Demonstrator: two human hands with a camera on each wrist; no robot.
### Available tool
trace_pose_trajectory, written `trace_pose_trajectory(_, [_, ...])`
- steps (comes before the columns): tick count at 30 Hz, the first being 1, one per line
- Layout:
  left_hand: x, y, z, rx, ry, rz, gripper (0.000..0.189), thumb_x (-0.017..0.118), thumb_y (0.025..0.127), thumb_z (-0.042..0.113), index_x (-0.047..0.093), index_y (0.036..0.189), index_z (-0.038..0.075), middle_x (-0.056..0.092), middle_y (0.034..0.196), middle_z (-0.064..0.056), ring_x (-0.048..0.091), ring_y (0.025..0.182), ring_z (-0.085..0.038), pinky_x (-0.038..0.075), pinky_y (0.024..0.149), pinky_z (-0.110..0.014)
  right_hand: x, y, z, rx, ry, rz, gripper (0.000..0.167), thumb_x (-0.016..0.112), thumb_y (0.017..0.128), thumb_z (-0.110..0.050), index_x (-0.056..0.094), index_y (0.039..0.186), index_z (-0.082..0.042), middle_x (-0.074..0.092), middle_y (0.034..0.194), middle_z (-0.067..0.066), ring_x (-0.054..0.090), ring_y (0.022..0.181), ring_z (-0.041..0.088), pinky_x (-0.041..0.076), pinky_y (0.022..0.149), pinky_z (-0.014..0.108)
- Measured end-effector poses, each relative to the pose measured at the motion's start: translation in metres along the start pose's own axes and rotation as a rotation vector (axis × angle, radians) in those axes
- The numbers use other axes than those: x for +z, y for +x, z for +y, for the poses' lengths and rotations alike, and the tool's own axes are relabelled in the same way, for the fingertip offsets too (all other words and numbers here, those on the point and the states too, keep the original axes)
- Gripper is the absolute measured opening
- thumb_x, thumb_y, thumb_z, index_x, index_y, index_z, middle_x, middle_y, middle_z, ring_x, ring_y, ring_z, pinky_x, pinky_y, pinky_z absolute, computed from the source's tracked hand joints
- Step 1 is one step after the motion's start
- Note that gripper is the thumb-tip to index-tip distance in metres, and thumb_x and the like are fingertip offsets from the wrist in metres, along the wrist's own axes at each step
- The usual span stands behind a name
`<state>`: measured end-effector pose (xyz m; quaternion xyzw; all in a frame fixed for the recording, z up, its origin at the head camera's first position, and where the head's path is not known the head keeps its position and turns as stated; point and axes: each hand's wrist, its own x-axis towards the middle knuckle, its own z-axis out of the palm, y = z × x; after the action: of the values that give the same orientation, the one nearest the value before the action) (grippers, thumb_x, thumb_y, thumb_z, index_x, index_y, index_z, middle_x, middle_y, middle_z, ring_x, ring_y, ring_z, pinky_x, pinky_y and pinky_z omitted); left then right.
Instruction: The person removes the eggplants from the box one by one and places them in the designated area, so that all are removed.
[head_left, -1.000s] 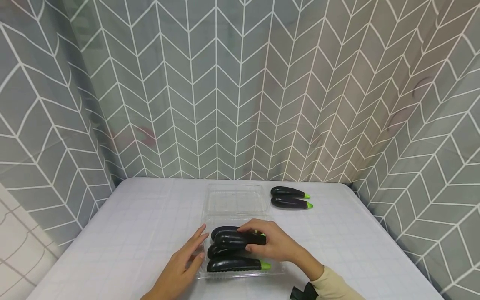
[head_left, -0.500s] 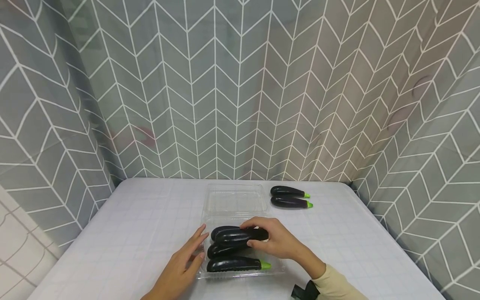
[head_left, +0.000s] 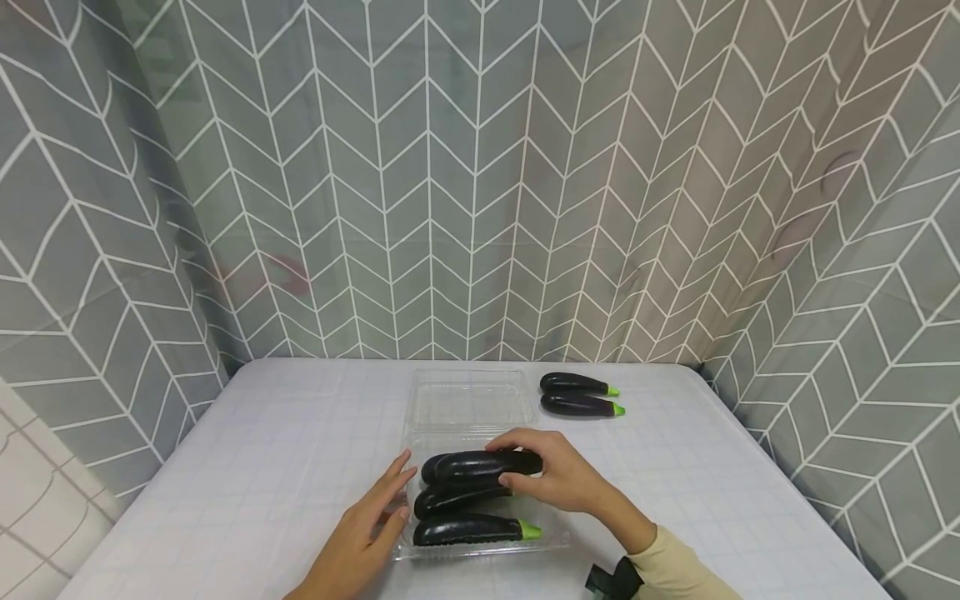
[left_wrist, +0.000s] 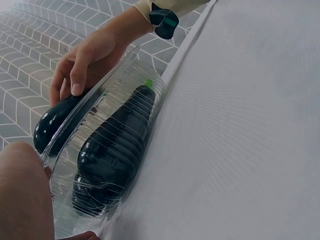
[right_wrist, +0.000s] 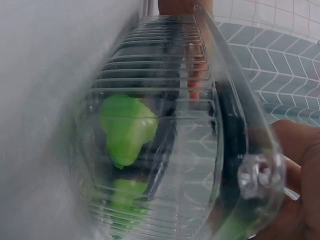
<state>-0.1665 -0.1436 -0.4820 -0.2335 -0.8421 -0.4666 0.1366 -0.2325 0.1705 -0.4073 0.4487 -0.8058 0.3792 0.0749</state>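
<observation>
My right hand point(head_left: 566, 473) grips a glossy black eggplant point(head_left: 480, 467) by its stem end, thumb on the near side and fingers over the far side. Seen from the left wrist, this eggplant point(left_wrist: 52, 122) stands higher than the rim of the clear plastic clamshell box point(left_wrist: 122, 67). More eggplants lie inside the box: the nearest one point(head_left: 465, 528) shows its green cap, and another point(head_left: 450, 500) lies just behind it. My left hand point(head_left: 358, 533) is at the box's left side, fingers extended along it. Green caps point(right_wrist: 127, 127) show through the ribbed wall in the right wrist view.
The box's clear lid point(head_left: 471, 400) lies folded back behind it. Two eggplants point(head_left: 576, 405) rest side by side at the back right of the white-covered table point(head_left: 300, 450). A grey patterned curtain point(head_left: 472, 183) encloses the back and sides.
My right hand has shifted slightly back and to the right, and the gripped eggplant has moved with it over the far one. My left hand has stayed in place.
</observation>
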Motion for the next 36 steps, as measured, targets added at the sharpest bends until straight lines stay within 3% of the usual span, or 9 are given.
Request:
trace_pose_trajectory(7, [0.0, 0.001, 0.002, -0.024, 0.014, -0.004, 0.048, 0.064, 0.103, 0.007, 0.054, 0.15, 0.004, 0.036, 0.165, -0.006, 0.065, 0.121, -0.028, 0.058, 0.09, -0.032, -0.005, 0.0, 0.0, 0.008, -0.028, 0.024, 0.035, 0.079, 0.093, -0.013, 0.07, 0.127, -0.012, 0.071, 0.124, -0.004, 0.067, 0.113, 0.016, 0.056, 0.094, 0.038])
trace_pose_trajectory(14, [-0.001, 0.002, 0.003, -0.043, 0.01, -0.017, 0.048, 0.063, 0.104, 0.008, 0.054, 0.15, 0.004, 0.036, 0.165, -0.007, 0.063, 0.123, -0.029, 0.058, 0.092, -0.032, -0.012, -0.001, 0.002, 0.0, -0.023, 0.052, 0.033, 0.078, 0.095, -0.011, 0.07, 0.126, -0.01, 0.072, 0.122, -0.002, 0.068, 0.108, 0.016, 0.058, 0.089, 0.036])
trace_pose_trajectory(21, [0.0, 0.001, 0.002, -0.025, 0.006, -0.005, 0.047, 0.063, 0.104, 0.006, 0.054, 0.15, 0.003, 0.037, 0.165, -0.007, 0.064, 0.122, -0.03, 0.058, 0.09, -0.032, -0.022, -0.003, 0.002, 0.032, -0.016, 0.07, 0.032, 0.077, 0.096, -0.012, 0.071, 0.127, -0.01, 0.072, 0.121, 0.0, 0.067, 0.108, 0.02, 0.058, 0.087, 0.041])
trace_pose_trajectory(36, [0.001, 0.0, -0.004, 0.0, 0.01, 0.006, 0.048, 0.064, 0.103, 0.006, 0.055, 0.15, 0.004, 0.037, 0.164, -0.007, 0.063, 0.123, -0.031, 0.059, 0.088, -0.032, -0.037, -0.007, 0.01, 0.048, -0.067, 0.11, 0.031, 0.078, 0.096, -0.012, 0.072, 0.126, -0.011, 0.073, 0.12, 0.0, 0.068, 0.107, 0.018, 0.058, 0.089, 0.038])
